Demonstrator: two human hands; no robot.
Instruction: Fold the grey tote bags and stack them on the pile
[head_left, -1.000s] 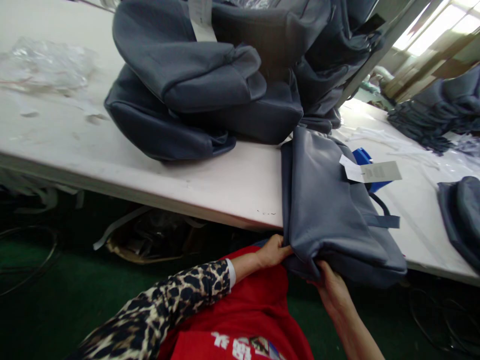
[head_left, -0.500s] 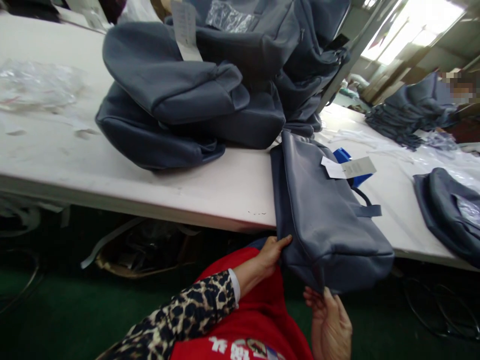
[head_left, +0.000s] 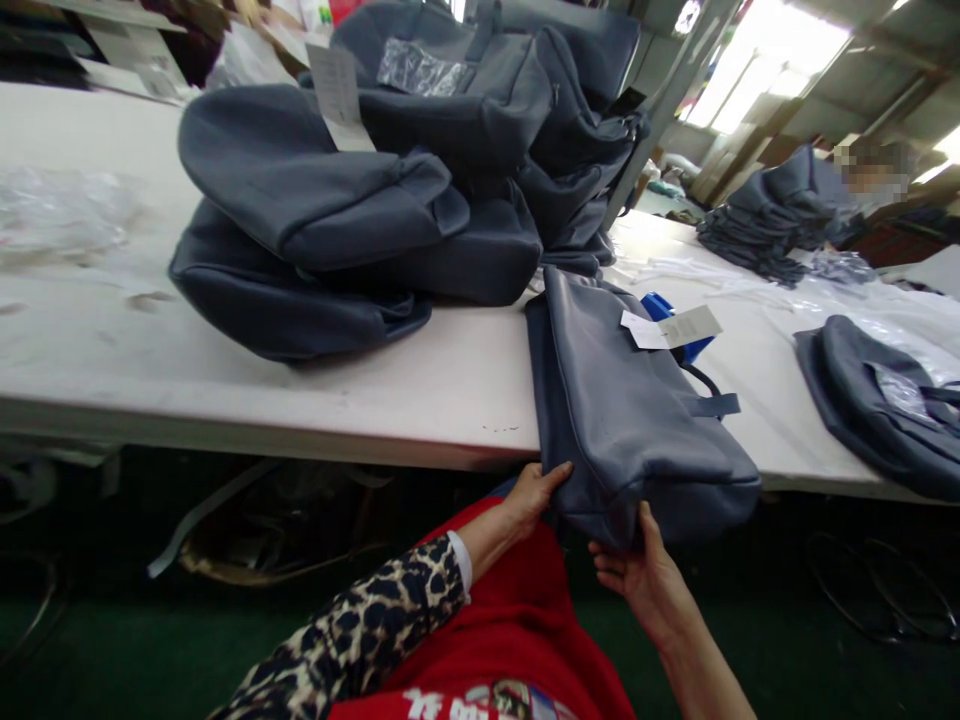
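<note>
Pinching the near left edge of the bag (head_left: 622,390), the left hand (head_left: 534,492) is closed, apparently to steady it. The right hand (head_left: 643,578) is half spread, thumb against the near corner. The bag lies overhanging the counter (head_left: 465,375), probably for access underneath; its long axis runs away from the hands, handle (head_left: 718,404) pointing right.

White characters (head_left: 459,708) on the red garment (head_left: 517,625), faint print on a hanging tag (head_left: 334,85): unreadable.
</note>
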